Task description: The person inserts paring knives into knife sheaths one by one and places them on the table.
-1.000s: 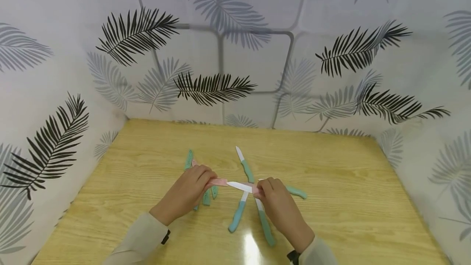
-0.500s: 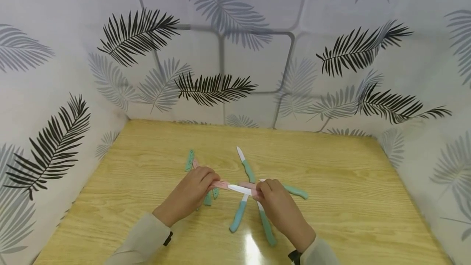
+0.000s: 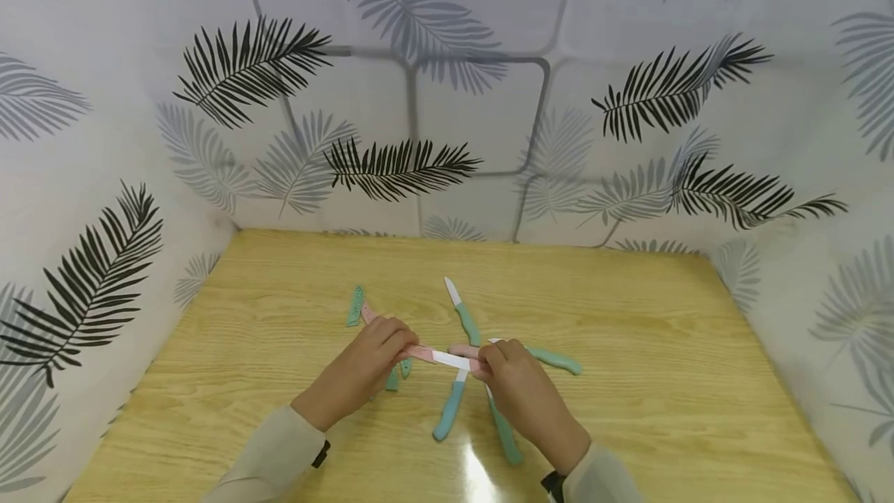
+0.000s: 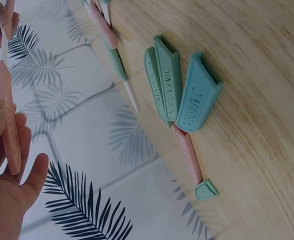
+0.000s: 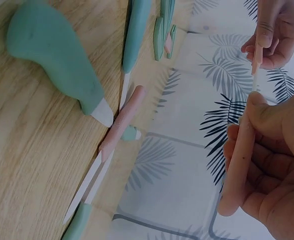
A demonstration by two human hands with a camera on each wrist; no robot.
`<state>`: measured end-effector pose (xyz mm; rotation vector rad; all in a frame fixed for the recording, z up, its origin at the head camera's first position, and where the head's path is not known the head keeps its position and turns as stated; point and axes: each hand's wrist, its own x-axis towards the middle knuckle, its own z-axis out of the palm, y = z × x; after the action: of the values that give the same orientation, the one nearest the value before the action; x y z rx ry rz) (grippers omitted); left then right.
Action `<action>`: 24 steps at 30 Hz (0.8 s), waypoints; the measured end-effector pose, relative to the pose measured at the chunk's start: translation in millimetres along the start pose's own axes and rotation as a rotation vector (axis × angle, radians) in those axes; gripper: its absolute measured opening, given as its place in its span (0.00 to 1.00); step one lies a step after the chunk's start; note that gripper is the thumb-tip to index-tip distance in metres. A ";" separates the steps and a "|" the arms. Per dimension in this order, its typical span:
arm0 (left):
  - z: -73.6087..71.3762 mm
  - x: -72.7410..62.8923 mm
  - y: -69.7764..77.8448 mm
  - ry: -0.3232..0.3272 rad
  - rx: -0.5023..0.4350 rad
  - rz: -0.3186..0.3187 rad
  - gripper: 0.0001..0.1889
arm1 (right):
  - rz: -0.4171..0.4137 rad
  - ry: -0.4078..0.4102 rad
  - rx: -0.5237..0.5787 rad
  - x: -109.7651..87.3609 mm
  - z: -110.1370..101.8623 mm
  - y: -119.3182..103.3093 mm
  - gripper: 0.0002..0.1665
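My left hand pinches a pink blade sheath between thumb and fingers. My right hand holds a knife by its pink handle. The knife's white blade runs into the mouth of the sheath, with part of it bare between the two hands. Both are held up over the table. Under them lie a second pink-handled knife, a blue-handled knife and several green-handled knives, one pointing to the back.
Left of the knives lie loose sheaths: a blue sheath, a pink sheath and several green ones, one green sheath farthest back. The wooden table meets a leaf-patterned cloth at the back and sides.
The blade tip, at the sheath's mouth a second ago, has slipped inside, and less of the blade shows. My hands have drawn slightly closer together. The head view has shifted a little.
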<state>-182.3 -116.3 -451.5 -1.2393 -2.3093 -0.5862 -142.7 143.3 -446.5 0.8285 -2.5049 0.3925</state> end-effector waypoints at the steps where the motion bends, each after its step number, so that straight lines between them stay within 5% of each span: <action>1: 0.3 0.4 0.1 0.003 -0.001 0.003 0.08 | -0.002 -0.003 -0.005 0.5 0.3 -0.2 0.09; 24: 17.0 10.8 10.0 -0.004 -0.073 0.052 0.06 | -0.020 0.003 -0.013 4.8 3.9 -6.6 0.07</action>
<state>-182.3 -94.6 -457.5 -1.3306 -2.2699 -0.6561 -143.4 134.3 -446.5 0.8464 -2.4917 0.3697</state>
